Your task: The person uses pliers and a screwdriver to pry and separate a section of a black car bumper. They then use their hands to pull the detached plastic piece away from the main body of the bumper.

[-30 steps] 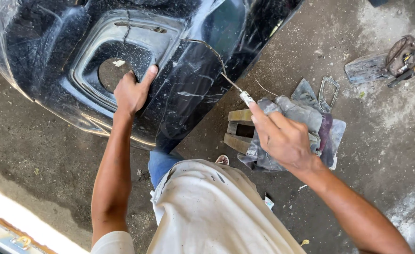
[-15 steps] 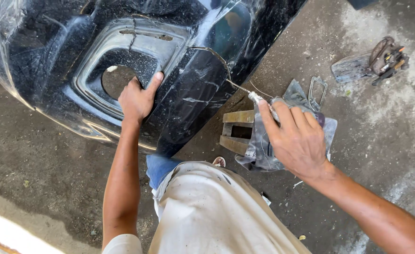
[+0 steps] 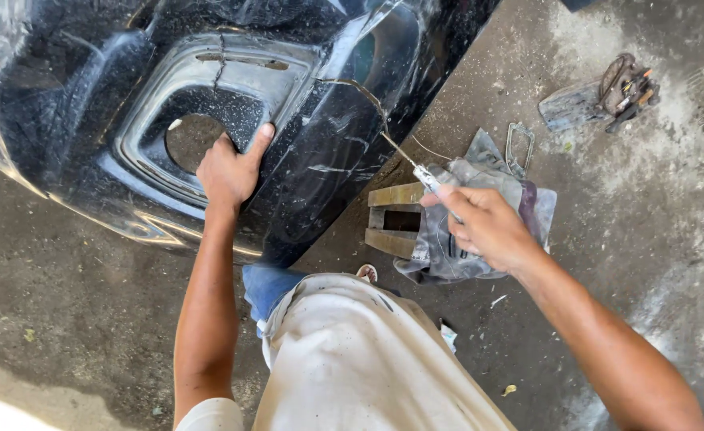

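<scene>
Tool (image 3: 427, 177) tip now against bumper (image 3: 352, 160) crack

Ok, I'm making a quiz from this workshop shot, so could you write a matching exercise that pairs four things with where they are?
Things:
1. left hand
2. right hand
3. crumpled grey cloth
4. small rusty clump of metal parts

Places:
A. on the concrete floor at upper right
B. pressed on the glossy black plastic bumper panel beside its round hole
C. on the floor under the tool-holding hand
D. gripping a thin metal pointed tool

Pairs: 1-B, 2-D, 3-C, 4-A
</scene>
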